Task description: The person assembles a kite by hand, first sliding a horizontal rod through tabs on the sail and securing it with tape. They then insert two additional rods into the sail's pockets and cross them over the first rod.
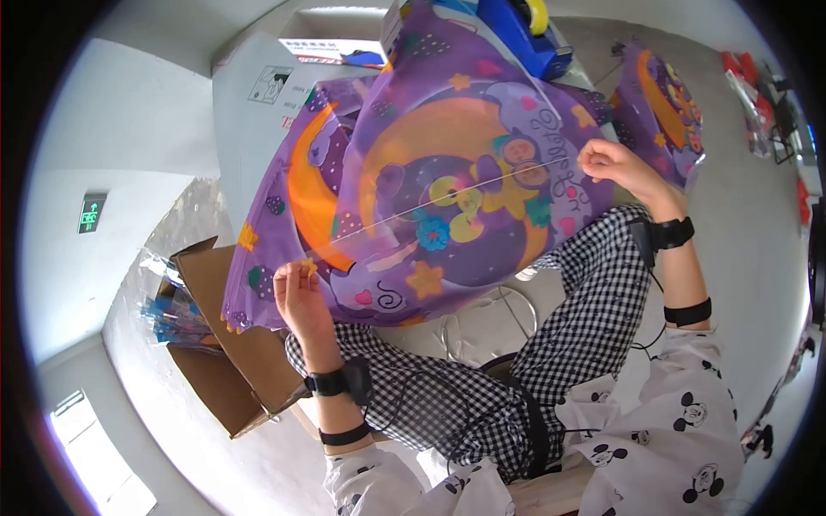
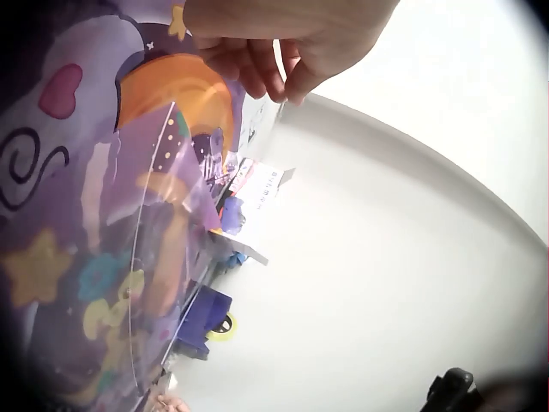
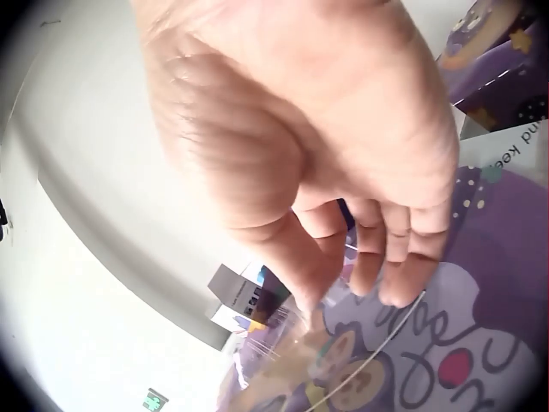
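A purple printed plastic sheet [image 1: 331,198] with an orange moon and stars spreads over the box and above the knees. Across it runs the straight pale edge of a clear film [image 1: 447,194], stretched between both hands. My left hand [image 1: 301,301] pinches the film at its lower-left end; in the left wrist view that hand [image 2: 296,34] has its fingertips near the thumb. At the upper-right end my right hand [image 1: 624,172] pinches the film with bent fingers. Seen from the right wrist, the hand [image 3: 309,137] has thumb and fingertips close above lettering on the purple sheet [image 3: 515,266].
A large light-coloured box [image 1: 245,129] lies under the sheet. Beyond stand a small open box [image 1: 331,50] and a blue tape dispenser [image 1: 546,58]. An open cardboard box [image 1: 249,335] is at the left; another purple printed piece [image 1: 637,120] hangs at the right.
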Tool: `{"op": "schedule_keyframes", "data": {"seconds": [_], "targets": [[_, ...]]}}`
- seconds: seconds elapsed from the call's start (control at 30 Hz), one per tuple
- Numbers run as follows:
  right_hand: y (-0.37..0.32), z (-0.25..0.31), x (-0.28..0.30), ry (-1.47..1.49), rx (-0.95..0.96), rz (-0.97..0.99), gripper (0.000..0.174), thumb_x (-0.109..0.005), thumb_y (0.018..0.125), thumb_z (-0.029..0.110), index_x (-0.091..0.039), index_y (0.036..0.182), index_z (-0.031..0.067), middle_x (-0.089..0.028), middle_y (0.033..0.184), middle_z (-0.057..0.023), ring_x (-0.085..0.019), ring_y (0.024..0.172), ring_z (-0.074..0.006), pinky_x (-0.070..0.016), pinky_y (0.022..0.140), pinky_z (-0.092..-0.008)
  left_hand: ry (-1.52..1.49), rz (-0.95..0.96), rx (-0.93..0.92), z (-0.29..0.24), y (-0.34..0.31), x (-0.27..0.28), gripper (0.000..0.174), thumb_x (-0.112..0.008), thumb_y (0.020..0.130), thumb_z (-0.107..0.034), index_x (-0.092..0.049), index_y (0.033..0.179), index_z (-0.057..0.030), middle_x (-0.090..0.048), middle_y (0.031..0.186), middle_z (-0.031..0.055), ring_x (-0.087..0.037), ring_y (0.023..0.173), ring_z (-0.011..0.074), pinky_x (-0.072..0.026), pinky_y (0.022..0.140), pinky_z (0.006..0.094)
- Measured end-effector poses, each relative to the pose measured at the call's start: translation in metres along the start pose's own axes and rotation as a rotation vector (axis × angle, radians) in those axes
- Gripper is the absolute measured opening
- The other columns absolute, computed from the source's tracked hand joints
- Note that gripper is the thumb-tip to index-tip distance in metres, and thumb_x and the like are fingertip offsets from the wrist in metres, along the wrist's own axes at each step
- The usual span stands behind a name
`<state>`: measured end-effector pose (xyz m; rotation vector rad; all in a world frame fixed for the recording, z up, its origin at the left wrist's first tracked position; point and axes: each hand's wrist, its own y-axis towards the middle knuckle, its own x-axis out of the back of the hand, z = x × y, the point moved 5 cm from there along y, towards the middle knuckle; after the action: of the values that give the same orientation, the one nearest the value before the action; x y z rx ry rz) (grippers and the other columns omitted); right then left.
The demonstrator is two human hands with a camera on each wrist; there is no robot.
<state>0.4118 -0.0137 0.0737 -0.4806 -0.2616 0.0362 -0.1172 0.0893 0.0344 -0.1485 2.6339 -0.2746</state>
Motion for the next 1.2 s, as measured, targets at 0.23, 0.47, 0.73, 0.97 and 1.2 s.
{"op": "schedule_keyframes", "data": {"seconds": [0.23, 0.47, 0.73, 0.97, 1.2], "targets": [[0.014, -0.018, -0.007, 0.132, 0.065, -0.059, 0.005, -0.059, 0.095, 0.012, -0.057, 0.096, 0.0063, -0.055, 0.083, 0.0026, -0.053, 0.074, -0.0066, -0.0461, 0.069, -0.0217, 0.261, -0.103, -0.139, 0.017, 0.005, 0.002, 0.010, -0.058, 0.098, -0.013, -0.060, 0.094, -0.0042, -0.062, 0.085, 0.0033, -0.055, 0.078, 0.0099, -0.0427, 0.072, 0.0246], [0.020, -0.030, -0.001, 0.108, -0.011, -0.251, 0.008, -0.059, 0.095, 0.010, -0.058, 0.101, 0.0052, -0.056, 0.083, 0.0015, -0.053, 0.072, -0.0060, -0.0449, 0.065, -0.0209, 0.322, -0.136, -0.161, 0.024, 0.007, 0.000, 0.009, -0.061, 0.096, -0.010, -0.059, 0.090, -0.0042, -0.057, 0.081, 0.0002, -0.047, 0.072, 0.0072, -0.0395, 0.069, 0.0210], [0.026, -0.037, 0.002, -0.022, -0.062, -0.297, 0.008, -0.059, 0.096, 0.013, -0.060, 0.092, 0.0063, -0.060, 0.082, 0.0032, -0.056, 0.074, -0.0051, -0.0451, 0.064, -0.0213, 0.361, -0.158, -0.121, 0.031, 0.008, 0.000, 0.012, -0.063, 0.096, -0.014, -0.058, 0.088, -0.0056, -0.054, 0.077, -0.0011, -0.044, 0.069, 0.0058, -0.0360, 0.065, 0.0204], [0.030, -0.048, 0.008, -0.146, 0.037, -0.351, 0.009, -0.060, 0.093, 0.010, -0.058, 0.095, 0.0008, -0.062, 0.081, -0.0022, -0.061, 0.077, -0.0111, -0.0482, 0.066, -0.0266, 0.439, -0.083, -0.153, 0.037, 0.009, -0.001, 0.013, -0.063, 0.097, -0.016, -0.059, 0.089, -0.0068, -0.054, 0.077, -0.0029, -0.046, 0.068, 0.0042, -0.0364, 0.063, 0.0195], [0.030, -0.051, 0.005, -0.276, 0.060, -0.450, 0.024, -0.063, 0.091, 0.005, -0.045, 0.106, 0.0032, -0.061, 0.086, -0.0062, -0.060, 0.079, -0.0138, -0.0492, 0.071, -0.0284, 0.490, -0.116, -0.173, 0.039, 0.008, 0.000, 0.012, -0.062, 0.096, -0.015, -0.060, 0.089, -0.0059, -0.051, 0.073, -0.0038, -0.042, 0.064, 0.0039, -0.0339, 0.060, 0.0197]]}}
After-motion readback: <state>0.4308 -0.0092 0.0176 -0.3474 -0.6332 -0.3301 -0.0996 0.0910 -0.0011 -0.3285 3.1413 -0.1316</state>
